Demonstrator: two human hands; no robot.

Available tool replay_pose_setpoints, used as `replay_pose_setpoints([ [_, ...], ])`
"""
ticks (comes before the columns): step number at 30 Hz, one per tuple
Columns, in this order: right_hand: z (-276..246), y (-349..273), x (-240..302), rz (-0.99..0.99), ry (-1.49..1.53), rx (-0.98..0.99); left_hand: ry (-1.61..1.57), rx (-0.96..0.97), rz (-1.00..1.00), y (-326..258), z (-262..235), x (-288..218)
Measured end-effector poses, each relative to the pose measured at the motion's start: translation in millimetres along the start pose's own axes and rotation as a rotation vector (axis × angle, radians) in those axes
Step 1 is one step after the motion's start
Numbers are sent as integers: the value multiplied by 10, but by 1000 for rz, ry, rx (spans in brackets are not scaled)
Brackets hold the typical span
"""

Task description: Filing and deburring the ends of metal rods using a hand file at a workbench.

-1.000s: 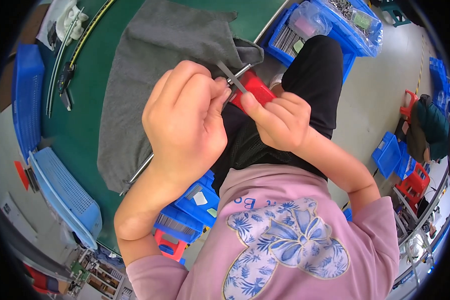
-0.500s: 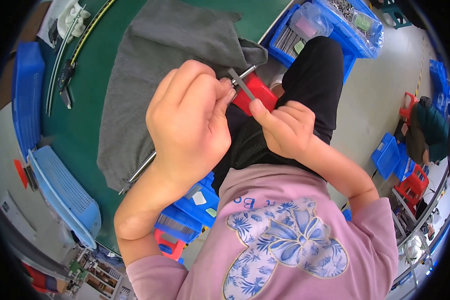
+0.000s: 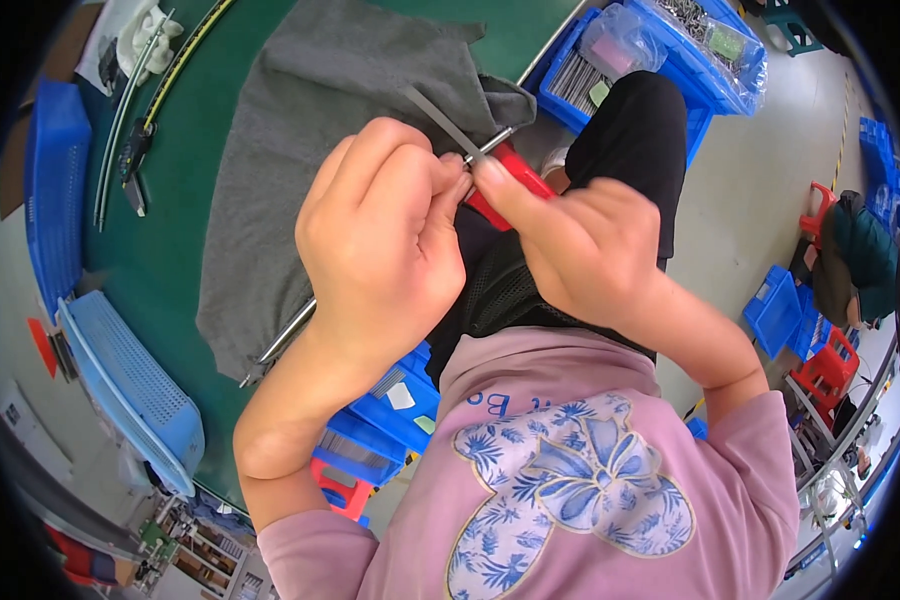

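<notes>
- Green tabletop (image 3: 160,270) fills the upper left of the frame, largely covered by a grey cloth (image 3: 270,190); pale floor (image 3: 730,190) runs down the right.
- Left hand (image 3: 380,225), at centre: thumb and finger pinch a slim metal rod (image 3: 496,139), whose bright end points to the upper right.
- Right hand (image 3: 580,235), right of centre and slightly blurred: fingers curled, thumb pressed along a flat grey strip (image 3: 440,118), which crosses the rod just beside the left fingertips. Whether the two metals touch or merely overlap cannot be told.
- Likeliest trouble: the strip skidding off the rod's round surface into the left thumb, because the fingers sit so close to the crossing.
- A pinch this small could also let the rod roll or tip under sideways pressure, and a slip might scuff its shiny finish.
- Below the crossing, a red object (image 3: 525,172) is partly hidden, so its support of the rod is uncertain.
- On the tabletop, upper left, lies a caliper (image 3: 132,152), beside a yellow-and-black strip (image 3: 175,75); a light-blue basket (image 3: 135,390) stands at the left.
- Upper right, a blue bin (image 3: 553,107) holds thin metal pieces; a red stool (image 3: 828,370) stands at far right.
</notes>
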State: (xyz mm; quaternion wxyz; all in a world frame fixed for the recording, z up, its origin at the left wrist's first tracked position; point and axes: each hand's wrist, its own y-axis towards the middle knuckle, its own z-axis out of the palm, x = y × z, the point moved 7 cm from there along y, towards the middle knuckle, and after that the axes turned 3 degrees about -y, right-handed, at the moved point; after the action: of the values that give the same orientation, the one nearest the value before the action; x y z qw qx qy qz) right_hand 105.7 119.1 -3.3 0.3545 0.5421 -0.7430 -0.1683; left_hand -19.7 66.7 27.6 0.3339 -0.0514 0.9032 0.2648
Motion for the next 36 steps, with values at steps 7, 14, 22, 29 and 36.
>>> replay_pose_setpoints([
  [7, -184, -591, -152, 58, 59, 19, 20, 32, -6, 5, -13, 3],
  [14, -55, -33, -435, 581, 503, -79, 28, 36, -4, 16, -13, 6],
  [22, 205, 232, -491, 808, 891, -63, 16, 40, -23, -1, -13, -1],
  [29, 170, 89, -194, 188, 415, -20, 30, 39, -43, -15, -19, -8],
  [36, 100, 269, -172, 26, 51, 10, 16, 19, -11, -13, -22, 10],
])
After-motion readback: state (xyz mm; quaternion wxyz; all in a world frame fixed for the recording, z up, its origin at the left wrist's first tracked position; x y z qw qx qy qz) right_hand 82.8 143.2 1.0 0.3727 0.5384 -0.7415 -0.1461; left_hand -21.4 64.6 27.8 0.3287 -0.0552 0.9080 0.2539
